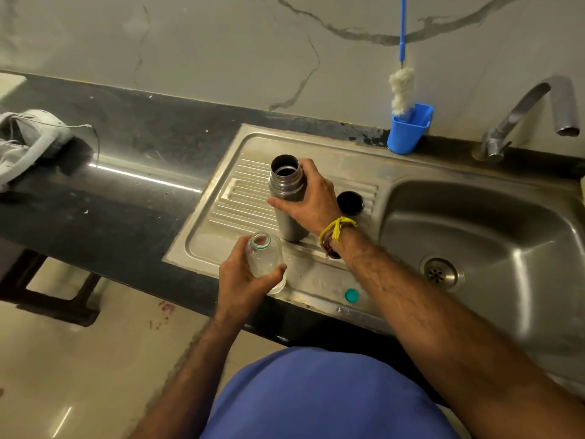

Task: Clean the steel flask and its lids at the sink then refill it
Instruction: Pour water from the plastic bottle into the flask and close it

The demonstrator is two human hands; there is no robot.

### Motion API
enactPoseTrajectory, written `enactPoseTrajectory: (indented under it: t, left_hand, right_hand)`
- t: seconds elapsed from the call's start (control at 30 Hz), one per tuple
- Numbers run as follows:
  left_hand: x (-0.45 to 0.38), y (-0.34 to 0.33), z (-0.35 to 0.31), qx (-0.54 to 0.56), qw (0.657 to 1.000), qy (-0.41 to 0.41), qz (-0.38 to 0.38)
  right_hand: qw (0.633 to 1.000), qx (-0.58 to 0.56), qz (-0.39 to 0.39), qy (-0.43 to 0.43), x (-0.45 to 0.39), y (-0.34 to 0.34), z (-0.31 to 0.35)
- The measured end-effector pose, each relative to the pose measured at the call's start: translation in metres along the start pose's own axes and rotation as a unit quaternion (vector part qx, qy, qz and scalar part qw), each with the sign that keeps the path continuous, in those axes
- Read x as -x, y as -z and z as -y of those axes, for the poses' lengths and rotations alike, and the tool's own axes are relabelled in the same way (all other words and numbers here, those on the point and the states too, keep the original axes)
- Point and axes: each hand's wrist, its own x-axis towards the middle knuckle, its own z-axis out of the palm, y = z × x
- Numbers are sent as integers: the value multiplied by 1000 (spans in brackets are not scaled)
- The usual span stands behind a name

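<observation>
Your right hand [311, 201] grips the steel flask [286, 198], upright and uncapped on the ribbed steel drainboard [228, 204]. Your left hand [245, 280] holds a clear plastic bottle [264, 258] at the flask's 6 o'clock. A dark lid [350, 202] sits at its 3 o'clock, a teal cap [351, 295] near the front edge. The basin [493, 236] lies right, the tap [535, 112] at 1 o'clock, and black counter [126, 185] stretches left under marbled wall [221, 42].
</observation>
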Motion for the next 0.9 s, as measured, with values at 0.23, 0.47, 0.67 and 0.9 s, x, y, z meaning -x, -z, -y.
enactPoseTrajectory:
  t: [0.23,0.47,0.67,0.9]
  left_hand:
    - [-11,-4,-21,-31,999,-36,3]
    - [-38,-41,-75,-30,993,-108,30]
    - [-45,-93,-119,-55,978,-166,110]
    - [-42,-149,-148,-141,938,-237,211]
  right_hand:
    - [974,-142,-173,33,19,54,42]
    - [970,-84,-221,54,64,152,28]
    - [967,12,-252,-28,137,192,-38]
    - [968,79,-229,-68,184,205,-75]
